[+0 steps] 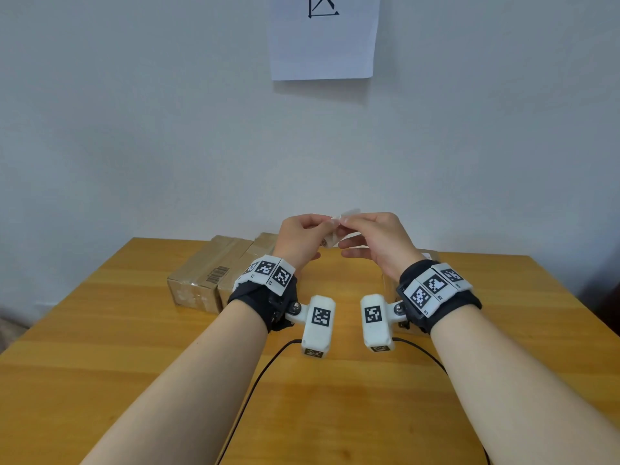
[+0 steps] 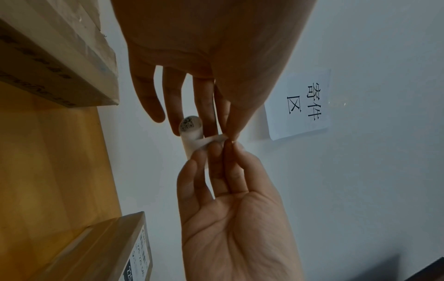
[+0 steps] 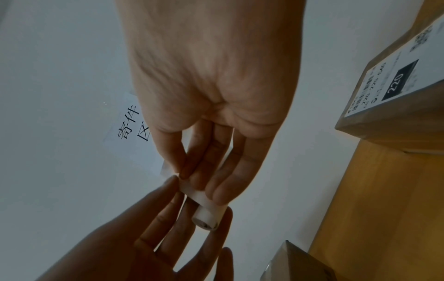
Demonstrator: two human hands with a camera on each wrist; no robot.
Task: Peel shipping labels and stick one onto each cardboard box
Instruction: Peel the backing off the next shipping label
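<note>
A curled white shipping label (image 1: pixel 332 239) is held in the air above the table, between both hands. My left hand (image 1: pixel 327 223) pinches one edge with thumb and forefinger. My right hand (image 1: pixel 347 222) pinches the edge beside it, fingertips almost touching the left's. The left wrist view shows the label (image 2: pixel 191 131) rolled into a tube with a printed code at its end. In the right wrist view the rolled label (image 3: pixel 206 213) lies under my right fingers. Two brown cardboard boxes (image 1: pixel 201 273) stand side by side at the back left. A third box (image 3: pixel 394 106) bears a stuck label (image 3: pixel 396 76).
The wooden table (image 1: pixel 134 347) runs up to a white wall, where a printed paper sheet (image 1: pixel 323 38) hangs. Black cables (image 1: pixel 268 364) trail from the wrist cameras across the table's near half. The labelled box (image 1: pixel 389 286) is mostly hidden behind my right wrist.
</note>
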